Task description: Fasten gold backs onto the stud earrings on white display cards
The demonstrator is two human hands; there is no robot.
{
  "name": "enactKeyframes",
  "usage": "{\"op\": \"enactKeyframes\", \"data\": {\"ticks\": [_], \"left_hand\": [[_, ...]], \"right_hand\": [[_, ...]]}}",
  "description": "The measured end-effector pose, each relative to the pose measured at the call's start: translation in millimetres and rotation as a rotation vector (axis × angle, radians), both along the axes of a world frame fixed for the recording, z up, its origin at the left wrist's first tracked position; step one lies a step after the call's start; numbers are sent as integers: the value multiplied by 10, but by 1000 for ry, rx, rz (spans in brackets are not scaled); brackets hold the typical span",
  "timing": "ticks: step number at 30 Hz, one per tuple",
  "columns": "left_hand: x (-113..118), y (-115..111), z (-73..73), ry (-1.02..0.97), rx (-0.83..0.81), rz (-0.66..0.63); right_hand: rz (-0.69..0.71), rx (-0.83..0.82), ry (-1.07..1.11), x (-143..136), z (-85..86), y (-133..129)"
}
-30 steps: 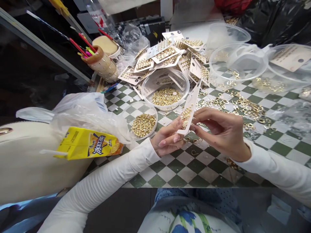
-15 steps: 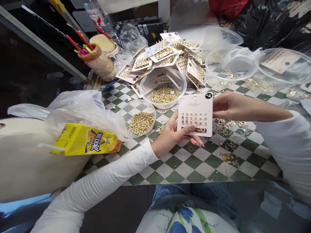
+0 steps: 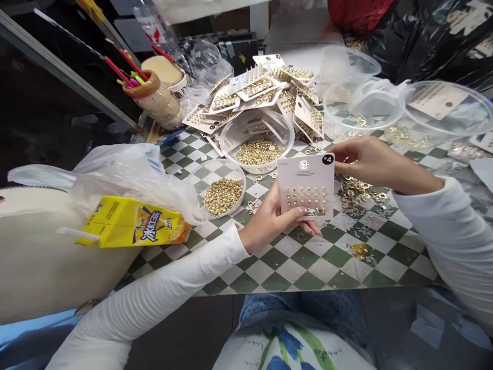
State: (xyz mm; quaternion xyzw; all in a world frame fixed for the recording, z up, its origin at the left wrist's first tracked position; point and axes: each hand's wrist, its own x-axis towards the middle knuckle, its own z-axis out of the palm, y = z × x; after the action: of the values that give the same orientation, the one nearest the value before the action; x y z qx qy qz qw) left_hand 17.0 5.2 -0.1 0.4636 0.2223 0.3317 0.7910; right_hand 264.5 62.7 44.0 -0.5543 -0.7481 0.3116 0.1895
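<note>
Left hand [image 3: 271,220] grips the studded card [image 3: 304,178] low; right hand [image 3: 364,160] is at its right edge, grip hidden.

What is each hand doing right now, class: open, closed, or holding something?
Left hand: closed on the card, thumb across its lower front.
Right hand: at the card's right edge, fingertips hidden; grip cannot be told.

Through the head camera I look forward and down, from near, above and behind the white-sleeved, gripping left hand [image 3: 270,220].
</note>
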Motion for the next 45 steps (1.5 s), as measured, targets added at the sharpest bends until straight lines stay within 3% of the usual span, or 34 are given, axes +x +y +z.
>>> {"op": "enactKeyframes", "data": {"ticks": [11, 14, 18, 23, 27, 34, 38, 41, 45], "left_hand": [[-12, -37, -111, -7, 223, 275], [-16, -37, -152, -43, 316, 336], [-22, -51, -179, -36, 440, 402], [-17, -46, -160, -39, 537, 504], [-8, -32, -142, 34, 550, 593], [5, -43, -116, 135, 534, 639], [17, -55, -66, 117, 476, 674], [25, -53, -56, 56, 429, 655], [28, -23, -87, 23, 424, 669]], "right_hand": [[-36, 32, -110, 55, 194, -56], [50, 20, -78, 88, 138, -54], [269, -133, -60, 126, 49, -69], [406, -192, -40, -5, 81, -196], [396, -165, 25, -247, 75, -317], [355, -153, -49, -470, -97, -380], [438, -187, -101, -541, -93, -403], [455, -229, 5, -540, -47, -411], [294, -178, 229, -459, 19, -385]]}}
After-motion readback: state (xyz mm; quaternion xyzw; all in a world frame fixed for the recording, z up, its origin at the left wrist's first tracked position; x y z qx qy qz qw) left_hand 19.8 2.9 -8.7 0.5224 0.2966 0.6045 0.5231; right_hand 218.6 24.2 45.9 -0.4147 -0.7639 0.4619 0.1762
